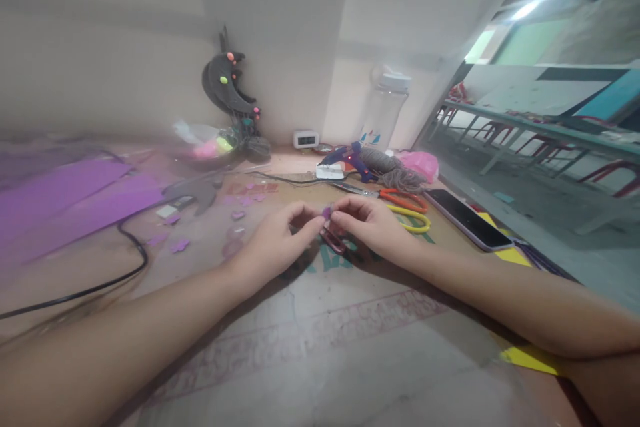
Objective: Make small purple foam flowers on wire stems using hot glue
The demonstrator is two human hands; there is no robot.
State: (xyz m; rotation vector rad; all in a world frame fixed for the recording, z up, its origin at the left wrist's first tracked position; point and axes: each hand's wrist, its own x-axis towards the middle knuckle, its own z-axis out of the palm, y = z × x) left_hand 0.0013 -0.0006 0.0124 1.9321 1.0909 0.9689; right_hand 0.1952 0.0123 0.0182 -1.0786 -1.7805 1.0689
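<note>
Over the middle of the table my left hand [287,237] and my right hand [367,221] meet, fingertips pinched. Between them is a small purple piece [327,213], partly hidden by the fingers, so its exact shape cannot be made out. Just below the fingertips a dark red loop-shaped thing [334,240] shows; whether it is held or lies on the table is unclear. Beside my right hand are scissors with orange handles [404,200] and a yellow handle loop [413,219]. Left of my left hand lie small purple cut-outs [180,246], one of them heart-shaped [239,215].
Behind the hands are a blue glue gun [353,161], grey yarn [387,170], a small digital clock [306,139] and a clear bottle [385,113]. A phone [467,219] lies right. Purple sheets [90,197] and a black cable [143,257] lie left. A dark crescent ornament [225,83] stands behind.
</note>
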